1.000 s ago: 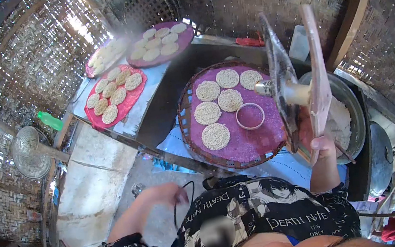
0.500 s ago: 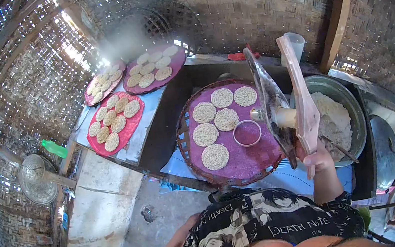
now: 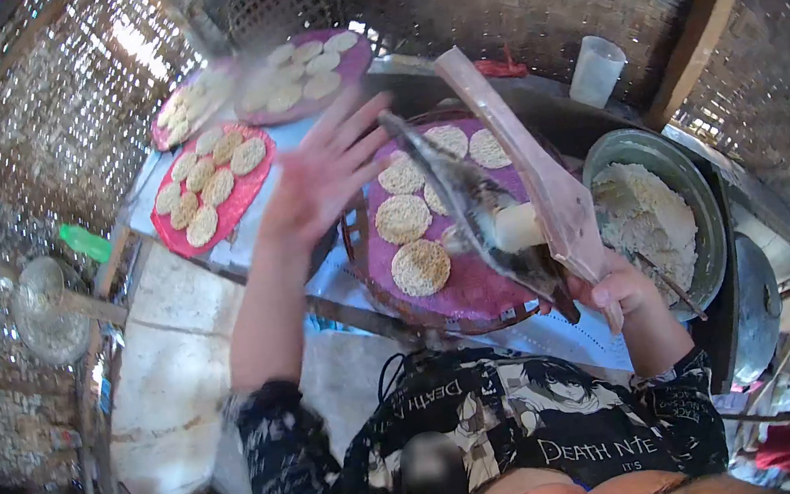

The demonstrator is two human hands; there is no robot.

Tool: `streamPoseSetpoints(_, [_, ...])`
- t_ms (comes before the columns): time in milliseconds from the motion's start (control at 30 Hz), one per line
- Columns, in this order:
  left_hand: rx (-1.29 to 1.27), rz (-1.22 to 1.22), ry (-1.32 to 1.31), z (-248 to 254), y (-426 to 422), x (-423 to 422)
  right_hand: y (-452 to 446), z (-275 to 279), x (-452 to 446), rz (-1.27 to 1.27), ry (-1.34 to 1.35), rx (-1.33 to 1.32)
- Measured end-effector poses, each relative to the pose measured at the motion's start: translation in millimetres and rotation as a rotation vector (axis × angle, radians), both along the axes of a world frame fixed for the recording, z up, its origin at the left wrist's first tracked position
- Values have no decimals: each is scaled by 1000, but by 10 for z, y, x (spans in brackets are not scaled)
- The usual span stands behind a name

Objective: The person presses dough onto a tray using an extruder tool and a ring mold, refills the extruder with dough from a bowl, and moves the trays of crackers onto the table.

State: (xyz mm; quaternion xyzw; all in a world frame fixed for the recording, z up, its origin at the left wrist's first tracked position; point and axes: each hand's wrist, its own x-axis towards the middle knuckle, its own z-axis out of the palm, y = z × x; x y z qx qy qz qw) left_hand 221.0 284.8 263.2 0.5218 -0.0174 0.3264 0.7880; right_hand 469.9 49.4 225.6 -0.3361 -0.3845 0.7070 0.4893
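My right hand [image 3: 618, 288] is closed around the lower ends of a wooden hand press [image 3: 548, 187], which has a pale lever, a dark wooden plate and a light cylinder between them. The press tilts over a round woven tray lined with purple cloth [image 3: 478, 298]. Round, flat noodle-like cakes [image 3: 420, 268] lie on that cloth, some partly hidden by the press. Raised left of the press, my left hand [image 3: 320, 177] has its fingers spread, slightly blurred, with nothing in it. Beside my right hand stands a green basin [image 3: 708, 203] holding pale dough [image 3: 648, 216] and a thin stick [image 3: 668, 284].
At the back left, more cakes rest on a red cloth [image 3: 248, 193] and on two purple-lined trays, hazy with steam or smoke. A translucent cup [image 3: 597, 72] stands at the back right. On the left are a green bottle [image 3: 84, 242] and a strainer [image 3: 51, 311].
My left hand has come up from low beside my body, now open above the tray's left side. The press has shifted left with my right hand, and it now hides the ring.
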Motion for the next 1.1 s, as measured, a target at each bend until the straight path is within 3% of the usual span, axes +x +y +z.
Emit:
streamPoseSetpoints(67, [119, -279, -129, 177, -49, 445, 44, -64, -56, 71, 31, -1])
streamPoseSetpoints(200, [146, -550, -483, 383, -303, 889, -26, -141, 131, 262, 15, -4])
streamPoseSetpoints(267, [92, -551, -373, 511, -439, 962, -97, -81, 255, 273, 15, -64])
streamPoseSetpoints(333, [-16, -728, -566, 467, -401, 1144, -107, -15, 316, 258, 34, -133])
streamPoseSetpoints(433, [109, -613, -479, 448, -279, 1221, -60, 46, 354, 208, 53, -197])
streamPoseSetpoints(533, [33, -417, -392, 237, -59, 1327, 79, 136, 472, 145, 52, -228])
streamPoseSetpoints(633, [-217, -413, -454, -222, 335, 1522, 276, 160, 628, 138, 14, -259])
streamPoseSetpoints(800, [-631, -218, -283, -726, 559, 1555, 570, -120, 858, 134, -25, -382])
streamPoseSetpoints(1100, [-789, -142, -326, -1070, 466, 1537, 594, -99, 910, 136, -221, -509])
